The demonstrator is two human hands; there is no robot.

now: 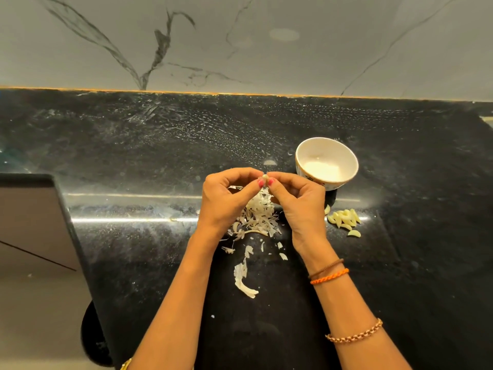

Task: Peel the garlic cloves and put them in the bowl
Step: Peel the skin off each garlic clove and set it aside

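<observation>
A small garlic clove (264, 179) is pinched between the fingertips of my left hand (226, 200) and my right hand (296, 204), held above the black counter. Most of the clove is hidden by my fingers. A white bowl (326, 145) stands just right of my right hand, and its inside looks bare. Several peeled cloves (345, 219) lie in a loose heap on the counter below the bowl. Under my hands sits a pile of papery white garlic skins (260, 218).
Loose skin scraps (244, 279) trail toward me between my forearms. The black stone counter (133, 156) meets a grey marble wall at the back. Its left edge (77, 244) drops to the floor beside a dark cabinet front.
</observation>
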